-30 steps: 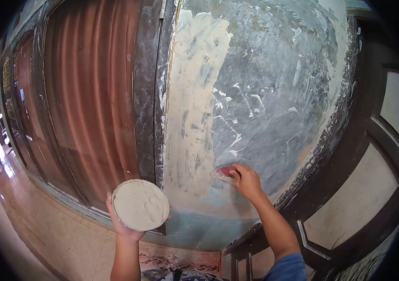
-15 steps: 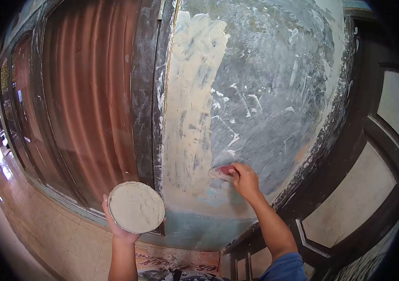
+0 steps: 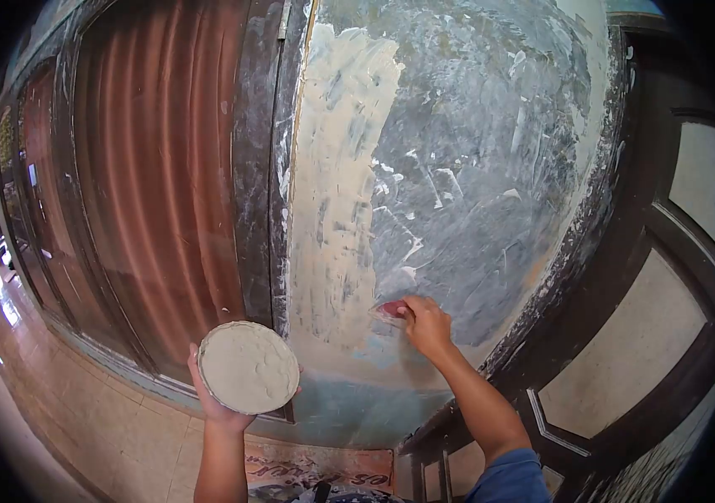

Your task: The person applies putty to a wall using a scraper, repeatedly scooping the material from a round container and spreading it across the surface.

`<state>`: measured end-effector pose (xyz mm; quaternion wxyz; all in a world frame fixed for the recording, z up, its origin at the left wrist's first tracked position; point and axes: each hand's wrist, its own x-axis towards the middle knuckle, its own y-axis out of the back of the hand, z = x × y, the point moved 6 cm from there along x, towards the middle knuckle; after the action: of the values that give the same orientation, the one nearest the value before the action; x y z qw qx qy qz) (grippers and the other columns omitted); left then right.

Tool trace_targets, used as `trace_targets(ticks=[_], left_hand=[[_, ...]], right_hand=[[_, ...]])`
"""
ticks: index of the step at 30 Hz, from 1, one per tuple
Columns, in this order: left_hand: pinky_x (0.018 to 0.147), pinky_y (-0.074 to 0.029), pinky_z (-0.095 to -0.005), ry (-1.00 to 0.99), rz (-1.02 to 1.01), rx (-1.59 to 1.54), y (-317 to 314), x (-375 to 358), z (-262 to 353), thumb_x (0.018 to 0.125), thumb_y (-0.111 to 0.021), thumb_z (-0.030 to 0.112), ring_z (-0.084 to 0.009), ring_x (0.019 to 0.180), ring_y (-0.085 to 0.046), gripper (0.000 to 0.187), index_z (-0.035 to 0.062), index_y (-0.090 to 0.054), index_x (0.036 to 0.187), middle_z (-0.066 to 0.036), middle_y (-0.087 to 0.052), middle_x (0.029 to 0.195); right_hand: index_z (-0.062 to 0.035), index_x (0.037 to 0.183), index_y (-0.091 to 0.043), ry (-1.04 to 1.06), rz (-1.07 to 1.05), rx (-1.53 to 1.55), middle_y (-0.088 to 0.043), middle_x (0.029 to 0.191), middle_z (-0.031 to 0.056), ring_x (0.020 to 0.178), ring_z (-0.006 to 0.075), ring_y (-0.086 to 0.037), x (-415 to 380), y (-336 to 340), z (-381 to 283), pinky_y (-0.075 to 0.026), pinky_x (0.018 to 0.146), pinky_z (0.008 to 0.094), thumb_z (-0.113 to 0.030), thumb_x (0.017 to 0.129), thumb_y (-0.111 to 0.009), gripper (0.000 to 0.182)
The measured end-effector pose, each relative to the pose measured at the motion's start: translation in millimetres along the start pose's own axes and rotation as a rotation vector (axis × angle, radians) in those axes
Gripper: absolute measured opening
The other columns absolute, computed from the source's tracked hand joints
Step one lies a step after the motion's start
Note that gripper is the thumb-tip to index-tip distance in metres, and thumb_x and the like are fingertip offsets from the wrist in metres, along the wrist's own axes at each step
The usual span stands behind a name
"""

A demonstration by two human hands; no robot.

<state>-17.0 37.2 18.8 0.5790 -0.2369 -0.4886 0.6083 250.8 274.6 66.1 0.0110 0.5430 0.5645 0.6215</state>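
My right hand is closed around a putty knife with a red handle. Its blade lies against the wall at the lower right edge of a cream putty strip. To the right of that strip spreads bare grey wall with white streaks and dabs. Low on the left, my left hand carries a round container of pale putty from below, fingers wrapped around its side. The putty surface is smooth with a few ridges.
Left of the wall stands a dark wooden frame with reddish-brown curtains behind glass. A dark door with pale panels is at the right. Below are a tiled floor and a printed mat.
My right hand and the putty knife have shifted slightly left and down along the putty's edge. The camera view has moved a little; my left hand still holds the container.
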Motion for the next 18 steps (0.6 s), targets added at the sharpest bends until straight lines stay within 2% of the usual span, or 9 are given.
trace_targets(ticks=[2, 4, 8, 10, 12, 14, 16, 17, 18], left_hand=[[0.087, -0.048, -0.0843, 0.013, 0.012, -0.038, -1.7, -0.7, -3.5, 0.093, -0.039, 0.085, -0.0656, 0.121, -0.057, 0.095, 0.0128, -0.051, 0.152, -0.026, -0.055, 0.149], [0.087, -0.048, -0.0844, 0.013, 0.012, -0.067, -4.3, 4.7, -1.6, 0.093, -0.039, 0.085, -0.0657, 0.121, -0.057, 0.094, 0.0131, -0.051, 0.152, -0.026, -0.056, 0.149], [0.089, -0.048, -0.0836, 0.040, 0.019, -0.060, -9.1, 1.5, 0.0, 0.093, -0.039, 0.086, -0.0649, 0.121, -0.058, 0.095, 0.0122, -0.050, 0.152, -0.028, -0.057, 0.147], [0.089, -0.049, -0.0829, -0.012, 0.063, -0.086, -2.9, 1.4, 2.0, 0.093, -0.039, 0.085, -0.0643, 0.120, -0.058, 0.096, 0.0110, -0.050, 0.152, -0.028, -0.057, 0.147], [0.088, -0.049, -0.0830, -0.007, 0.073, -0.098, -1.8, 2.4, 0.6, 0.093, -0.039, 0.085, -0.0641, 0.120, -0.058, 0.096, 0.0106, -0.050, 0.152, -0.028, -0.057, 0.147], [0.087, -0.049, -0.0831, -0.006, 0.086, -0.106, -1.7, 4.0, 0.2, 0.093, -0.039, 0.085, -0.0640, 0.120, -0.058, 0.096, 0.0101, -0.049, 0.152, -0.028, -0.057, 0.146], [0.092, -0.051, -0.0785, 0.013, 0.042, -0.030, -5.6, 8.9, 0.6, 0.095, -0.040, 0.083, -0.0565, 0.121, -0.061, 0.091, 0.0115, -0.053, 0.150, -0.025, -0.059, 0.146], [0.092, -0.051, -0.0785, 0.012, 0.040, -0.028, -7.4, 11.7, 0.9, 0.095, -0.040, 0.083, -0.0565, 0.121, -0.061, 0.091, 0.0115, -0.053, 0.150, -0.025, -0.059, 0.146], [0.095, -0.052, -0.0745, -0.025, 0.086, -0.060, -6.6, 14.6, 2.0, 0.096, -0.040, 0.081, -0.0524, 0.122, -0.062, 0.088, 0.0119, -0.055, 0.148, -0.023, -0.060, 0.145]], right_hand=[[-0.0109, 0.109, -0.072, -0.017, 0.030, 0.016, -0.076, 0.101, 0.0112, 0.097, 0.0352, -0.069, 6.4, 8.0, -1.5, -0.056, 0.078, 0.0506, -0.017, 0.096, -0.072, 0.014], [-0.0064, 0.111, -0.073, -0.059, 0.139, 0.102, -0.075, 0.104, 0.0143, 0.100, 0.0381, -0.070, 16.2, 20.9, -0.8, -0.056, 0.082, 0.0494, -0.014, 0.095, -0.073, 0.018], [-0.0061, 0.111, -0.073, -0.040, 0.059, 0.105, -0.075, 0.105, 0.0144, 0.100, 0.0386, -0.070, 2.2, 14.2, 2.6, -0.056, 0.082, 0.0494, -0.016, 0.096, -0.073, 0.017], [-0.0061, 0.112, -0.073, 0.023, -0.013, 0.042, -0.075, 0.106, 0.0155, 0.099, 0.0398, -0.069, -5.4, -1.2, 0.7, -0.056, 0.083, 0.0487, -0.017, 0.097, -0.072, 0.019], [-0.0057, 0.112, -0.072, 0.028, -0.015, 0.033, -0.074, 0.104, 0.0162, 0.098, 0.0403, -0.069, 1.3, -2.6, 2.0, -0.056, 0.082, 0.0487, -0.018, 0.097, -0.072, 0.019], [-0.0057, 0.111, -0.071, -0.036, 0.094, 0.092, -0.074, 0.101, 0.0158, 0.096, 0.0400, -0.069, 17.0, 11.2, 4.4, -0.056, 0.081, 0.0494, -0.019, 0.097, -0.072, 0.020], [-0.0070, 0.112, -0.073, -0.064, 0.096, 0.120, -0.075, 0.105, 0.0148, 0.099, 0.0375, -0.070, 25.0, 26.2, 1.2, -0.055, 0.082, 0.0501, -0.019, 0.097, -0.072, 0.019], [-0.0063, 0.112, -0.073, -0.044, 0.063, 0.209, -0.075, 0.105, 0.0154, 0.099, 0.0376, -0.070, 27.4, 30.2, -1.3, -0.055, 0.083, 0.0489, -0.014, 0.096, -0.072, 0.018], [-0.0056, 0.113, -0.073, -0.024, 0.028, 0.297, -0.075, 0.105, 0.0160, 0.099, 0.0377, -0.070, 27.0, 34.6, -4.9, -0.056, 0.084, 0.0477, -0.009, 0.094, -0.072, 0.019]])
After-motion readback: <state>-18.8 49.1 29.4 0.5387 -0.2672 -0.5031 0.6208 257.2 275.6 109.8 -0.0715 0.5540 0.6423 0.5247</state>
